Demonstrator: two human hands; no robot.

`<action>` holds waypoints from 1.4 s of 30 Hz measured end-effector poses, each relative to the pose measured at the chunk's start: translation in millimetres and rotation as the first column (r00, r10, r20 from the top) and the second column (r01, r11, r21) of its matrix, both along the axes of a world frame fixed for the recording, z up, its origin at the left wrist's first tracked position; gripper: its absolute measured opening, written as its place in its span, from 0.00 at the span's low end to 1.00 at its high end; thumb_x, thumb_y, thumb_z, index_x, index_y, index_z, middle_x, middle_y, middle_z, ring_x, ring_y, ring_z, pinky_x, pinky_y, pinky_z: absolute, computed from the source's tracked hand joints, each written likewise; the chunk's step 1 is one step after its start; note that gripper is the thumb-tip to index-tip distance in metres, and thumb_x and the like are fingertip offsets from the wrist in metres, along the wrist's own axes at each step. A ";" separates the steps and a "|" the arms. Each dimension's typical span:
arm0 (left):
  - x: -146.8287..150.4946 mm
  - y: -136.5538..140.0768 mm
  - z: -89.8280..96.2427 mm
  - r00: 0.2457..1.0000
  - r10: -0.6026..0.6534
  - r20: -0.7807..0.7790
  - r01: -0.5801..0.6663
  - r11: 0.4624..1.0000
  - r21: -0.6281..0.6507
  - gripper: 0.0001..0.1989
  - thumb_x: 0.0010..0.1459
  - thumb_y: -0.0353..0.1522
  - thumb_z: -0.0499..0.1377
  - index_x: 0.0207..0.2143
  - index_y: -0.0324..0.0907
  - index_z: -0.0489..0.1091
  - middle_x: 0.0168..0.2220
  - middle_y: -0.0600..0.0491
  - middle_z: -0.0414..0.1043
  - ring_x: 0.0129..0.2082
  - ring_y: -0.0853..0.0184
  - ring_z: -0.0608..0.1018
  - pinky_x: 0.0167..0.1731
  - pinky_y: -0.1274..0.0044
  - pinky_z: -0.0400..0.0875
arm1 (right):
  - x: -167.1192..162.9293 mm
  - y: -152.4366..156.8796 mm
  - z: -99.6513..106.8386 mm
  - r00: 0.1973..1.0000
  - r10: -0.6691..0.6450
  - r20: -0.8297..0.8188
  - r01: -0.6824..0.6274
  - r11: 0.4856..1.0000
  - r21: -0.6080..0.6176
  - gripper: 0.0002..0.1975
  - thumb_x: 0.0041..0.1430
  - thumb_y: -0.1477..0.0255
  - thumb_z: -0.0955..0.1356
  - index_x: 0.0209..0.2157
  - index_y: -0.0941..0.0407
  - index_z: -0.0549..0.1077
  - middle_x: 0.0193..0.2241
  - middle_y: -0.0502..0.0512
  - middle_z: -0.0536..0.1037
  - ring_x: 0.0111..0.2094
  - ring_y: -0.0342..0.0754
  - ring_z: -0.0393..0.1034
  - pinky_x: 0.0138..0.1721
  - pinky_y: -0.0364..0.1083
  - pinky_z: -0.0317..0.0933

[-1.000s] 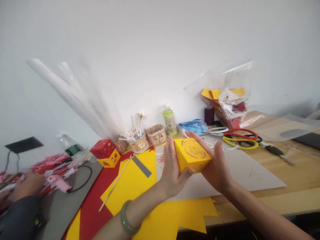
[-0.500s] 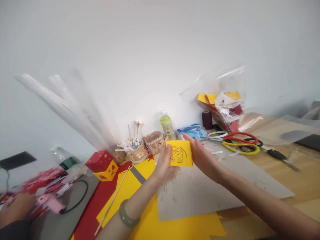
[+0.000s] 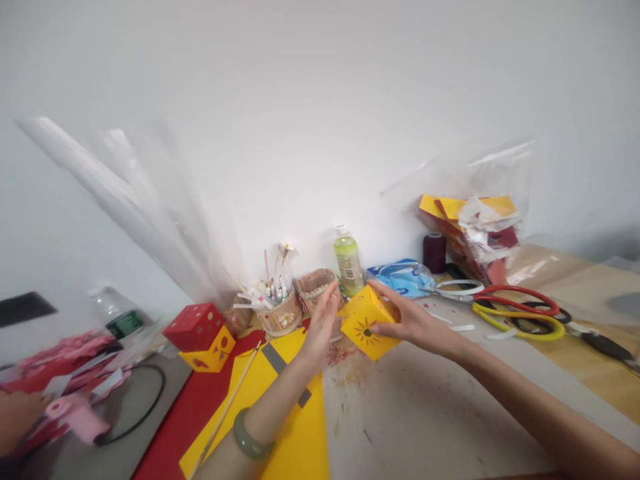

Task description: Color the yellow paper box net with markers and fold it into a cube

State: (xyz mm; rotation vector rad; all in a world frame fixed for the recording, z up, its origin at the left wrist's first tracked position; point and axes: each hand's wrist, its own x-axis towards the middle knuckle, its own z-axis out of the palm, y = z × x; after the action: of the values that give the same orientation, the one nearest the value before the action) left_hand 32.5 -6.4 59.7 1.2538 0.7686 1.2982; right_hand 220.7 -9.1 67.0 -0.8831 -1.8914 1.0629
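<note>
A yellow paper cube (image 3: 357, 339) with cut-out patterns is tilted in the air above the grey board (image 3: 395, 407). My right hand (image 3: 407, 323) grips its right side, the thumb pressed on the face with a sunburst cut-out around a small round hole. To the left of the cube, my left hand (image 3: 323, 327) is raised with fingers stretched out and holds nothing; a narrow gap seems to separate it from the cube. A green bangle (image 3: 250, 437) circles my left wrist. Yellow card (image 3: 295, 427) and a thin wooden stick (image 3: 227, 407) lie under my left forearm.
Left: a red box (image 3: 195, 327) on a yellow one (image 3: 217, 350), a pink glue gun (image 3: 77, 420), another person's hand (image 3: 17, 420). Back: a cup of pens (image 3: 277, 317), a woven basket (image 3: 317, 283), a green-labelled bottle (image 3: 349, 263). Right: scissors (image 3: 520, 320), dark thread spool (image 3: 434, 253).
The cube has turned from its swirl-patterned face to the sunburst face. My left hand has come off it, while my right hand now grips it with the thumb in front. The view shifted slightly left.
</note>
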 end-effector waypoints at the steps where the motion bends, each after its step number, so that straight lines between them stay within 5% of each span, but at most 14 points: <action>1: -4.7 2.5 1.5 0.996 0.024 -0.091 -0.011 0.990 0.141 0.20 0.52 0.44 0.59 0.47 0.48 0.69 0.55 0.52 0.62 0.58 0.61 0.59 0.57 0.70 0.51 | 0.4 -0.5 -1.6 1.000 -0.013 0.016 0.013 1.000 -0.012 0.42 0.50 0.61 0.70 0.62 0.53 0.47 0.57 0.60 0.61 0.53 0.59 0.62 0.50 0.57 0.60; 4: -15.4 4.8 7.4 0.942 -0.042 -0.333 0.179 0.903 0.390 0.14 0.51 0.39 0.61 0.42 0.48 0.72 0.53 0.51 0.62 0.57 0.59 0.60 0.57 0.66 0.51 | 1.1 -4.2 -4.2 0.995 -0.022 0.093 0.021 1.000 0.018 0.38 0.50 0.62 0.70 0.60 0.50 0.52 0.58 0.59 0.60 0.53 0.58 0.62 0.51 0.58 0.59; 9: -14.2 -3.0 13.9 0.871 -0.049 -0.488 0.331 0.794 0.510 0.11 0.53 0.37 0.60 0.40 0.48 0.73 0.50 0.50 0.63 0.53 0.61 0.65 0.56 0.65 0.54 | 0.6 -12.8 0.1 0.993 0.073 0.090 -0.079 0.995 0.056 0.28 0.52 0.63 0.69 0.55 0.46 0.63 0.58 0.53 0.61 0.58 0.56 0.54 0.55 0.58 0.51; 14: -8.6 -5.9 14.3 0.884 -0.013 -0.467 0.305 0.772 0.557 0.09 0.52 0.38 0.61 0.34 0.44 0.72 0.43 0.49 0.68 0.50 0.62 0.67 0.54 0.64 0.56 | -3.0 -20.4 2.2 0.989 0.073 -0.132 -0.094 0.983 -0.157 0.22 0.50 0.64 0.70 0.49 0.50 0.68 0.53 0.56 0.67 0.49 0.55 0.66 0.47 0.55 0.61; 19: -9.6 -4.1 12.4 0.889 -0.068 -0.453 0.320 0.800 0.507 0.10 0.51 0.38 0.61 0.34 0.43 0.72 0.42 0.48 0.69 0.52 0.59 0.66 0.55 0.62 0.54 | -6.3 -21.4 -1.2 0.969 0.069 -0.237 -0.125 0.965 -0.232 0.18 0.49 0.65 0.71 0.43 0.53 0.71 0.45 0.55 0.74 0.42 0.53 0.71 0.41 0.51 0.64; 21: -12.7 -4.7 14.3 0.864 -0.170 -0.474 0.396 0.811 0.430 0.18 0.49 0.40 0.63 0.42 0.45 0.69 0.48 0.48 0.66 0.54 0.57 0.64 0.55 0.62 0.54 | -5.3 -20.1 -2.0 0.969 0.062 -0.239 -0.125 0.959 -0.256 0.18 0.51 0.64 0.69 0.45 0.54 0.70 0.41 0.55 0.75 0.38 0.52 0.72 0.39 0.50 0.65; 24: -17.5 -8.5 20.9 0.740 -0.304 -0.599 0.552 0.784 0.283 0.45 0.38 0.40 0.69 0.58 0.52 0.52 0.60 0.48 0.51 0.59 0.53 0.56 0.57 0.59 0.51 | -1.8 -18.4 -1.6 0.972 0.039 -0.230 -0.105 0.954 -0.280 0.21 0.53 0.63 0.68 0.48 0.55 0.68 0.39 0.56 0.76 0.37 0.52 0.72 0.38 0.50 0.64; 26: -18.4 -12.2 25.6 0.647 -0.279 -0.710 0.596 0.766 0.241 0.55 0.34 0.38 0.71 0.61 0.53 0.42 0.63 0.48 0.43 0.61 0.51 0.51 0.58 0.58 0.48 | 1.1 -18.2 -0.9 0.975 0.037 -0.217 -0.100 0.953 -0.286 0.23 0.52 0.62 0.68 0.49 0.55 0.67 0.40 0.57 0.76 0.39 0.53 0.72 0.40 0.51 0.63; 28: -17.4 -15.0 28.0 0.617 -0.188 -0.764 0.582 0.763 0.282 0.53 0.36 0.37 0.70 0.61 0.53 0.44 0.62 0.48 0.45 0.61 0.51 0.51 0.58 0.57 0.47 | 4.2 -18.4 -0.9 0.977 0.036 -0.210 -0.096 0.955 -0.280 0.23 0.52 0.60 0.68 0.49 0.55 0.67 0.41 0.58 0.75 0.41 0.55 0.71 0.42 0.52 0.62; 32: -15.6 -14.2 23.8 0.742 -0.053 -0.668 0.438 0.793 0.423 0.43 0.40 0.37 0.68 0.57 0.50 0.52 0.57 0.47 0.55 0.58 0.54 0.60 0.56 0.60 0.54 | 9.8 -17.4 -4.4 0.962 0.050 -0.267 -0.082 0.990 -0.113 0.32 0.50 0.52 0.66 0.54 0.50 0.59 0.52 0.59 0.66 0.52 0.59 0.61 0.49 0.56 0.57; 35: -16.9 -9.6 18.2 0.810 0.042 -0.584 0.333 0.788 0.518 0.43 0.40 0.36 0.69 0.57 0.49 0.50 0.57 0.46 0.54 0.57 0.54 0.60 0.55 0.61 0.55 | 11.2 -17.3 -6.4 0.975 0.022 -0.222 0.014 0.987 0.160 0.41 0.44 0.49 0.68 0.57 0.46 0.52 0.59 0.58 0.53 0.59 0.60 0.49 0.53 0.57 0.54; 39: -17.8 -4.7 14.5 0.810 0.158 -0.565 0.295 0.722 0.625 0.42 0.41 0.36 0.68 0.56 0.49 0.51 0.57 0.46 0.53 0.58 0.53 0.58 0.55 0.61 0.55 | 6.7 -22.6 -5.1 0.990 -0.140 0.019 0.108 0.835 0.539 0.40 0.45 0.59 0.72 0.57 0.47 0.50 0.56 0.59 0.53 0.59 0.59 0.47 0.56 0.58 0.48; 42: -17.0 -3.4 12.8 0.815 0.178 -0.552 0.302 0.682 0.666 0.40 0.42 0.36 0.68 0.55 0.49 0.52 0.55 0.46 0.54 0.57 0.54 0.60 0.54 0.61 0.57 | 2.3 -26.1 -4.5 0.973 -0.219 0.073 0.113 0.728 0.676 0.36 0.48 0.66 0.71 0.55 0.47 0.50 0.51 0.59 0.59 0.53 0.58 0.56 0.53 0.58 0.54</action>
State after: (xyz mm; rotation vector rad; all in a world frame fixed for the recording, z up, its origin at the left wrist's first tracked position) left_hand 15.5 -9.7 72.4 2.4105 0.5972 1.1924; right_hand 223.1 -35.1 62.5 -0.6879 -2.0525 0.1493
